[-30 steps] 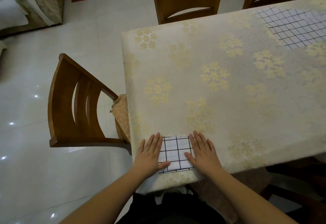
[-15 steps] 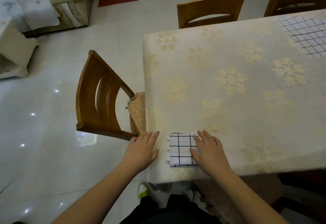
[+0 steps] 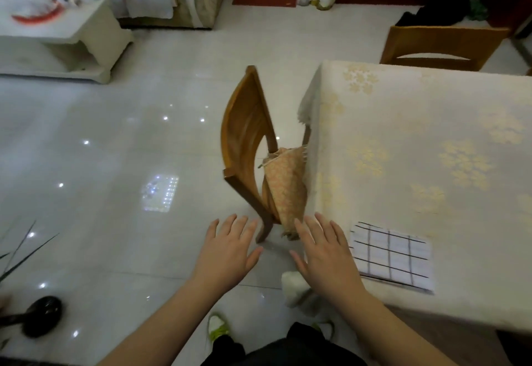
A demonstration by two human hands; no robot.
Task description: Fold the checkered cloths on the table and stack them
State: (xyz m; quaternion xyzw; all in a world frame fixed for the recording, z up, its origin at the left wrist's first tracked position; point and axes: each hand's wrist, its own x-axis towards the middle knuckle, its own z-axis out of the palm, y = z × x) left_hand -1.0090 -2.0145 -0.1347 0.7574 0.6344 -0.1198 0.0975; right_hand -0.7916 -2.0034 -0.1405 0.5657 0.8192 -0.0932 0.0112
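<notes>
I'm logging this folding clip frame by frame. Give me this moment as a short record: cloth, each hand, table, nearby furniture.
cloth: folded checkered cloth lying flat near the table's corner
left hand: open, fingers spread, holding nothing
right hand: open, beside the cloth, not touching it
table: covered with floral tablecloth
furniture: wooden chair at the table's end

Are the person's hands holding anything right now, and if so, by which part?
Nothing is held. The left hand and right hand are both open with fingers spread, off the folded white cloth with dark check lines, which lies alone on the table.
</notes>
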